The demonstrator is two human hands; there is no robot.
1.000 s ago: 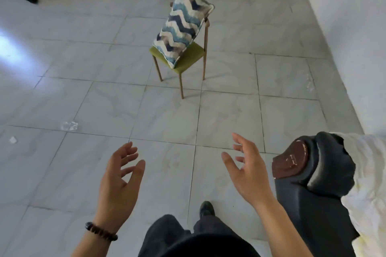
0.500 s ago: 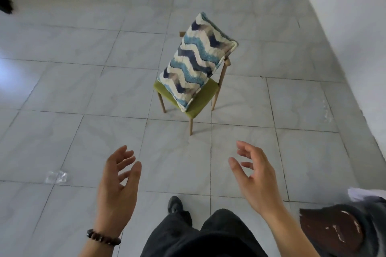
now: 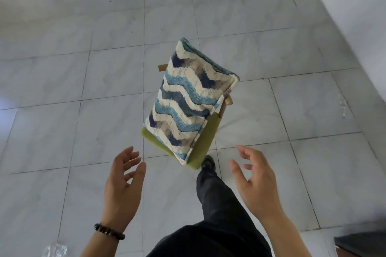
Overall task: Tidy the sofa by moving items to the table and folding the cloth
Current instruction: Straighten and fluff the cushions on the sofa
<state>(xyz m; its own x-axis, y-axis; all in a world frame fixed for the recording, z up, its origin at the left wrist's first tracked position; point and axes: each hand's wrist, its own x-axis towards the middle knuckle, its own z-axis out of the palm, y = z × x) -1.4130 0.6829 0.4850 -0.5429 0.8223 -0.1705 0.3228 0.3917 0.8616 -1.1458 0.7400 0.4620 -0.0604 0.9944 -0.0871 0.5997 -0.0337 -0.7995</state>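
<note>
A cushion [image 3: 189,102] with blue, navy and cream wavy stripes leans upright on a small chair [image 3: 203,142] with a green seat and wooden frame, just ahead of me. My left hand [image 3: 123,181] is raised below and left of the cushion, fingers spread and relaxed, holding nothing; a dark bead bracelet is on its wrist. My right hand [image 3: 253,179] hangs below and right of the cushion, also relaxed and empty. Neither hand touches the cushion. A dark corner of the sofa arm [image 3: 361,245] shows at the bottom right.
Pale marble floor tiles [image 3: 62,131] spread all around the chair. A white wall [image 3: 355,16] runs along the right side. My dark trouser leg and shoe [image 3: 207,164] stand right by the chair's front corner. A crumpled clear wrapper [image 3: 55,250] lies on the floor at lower left.
I have walked towards the chair, so the cushion is now much closer and larger. The sofa arm and white cloth have slid out at the lower right. Both hands stay raised and empty.
</note>
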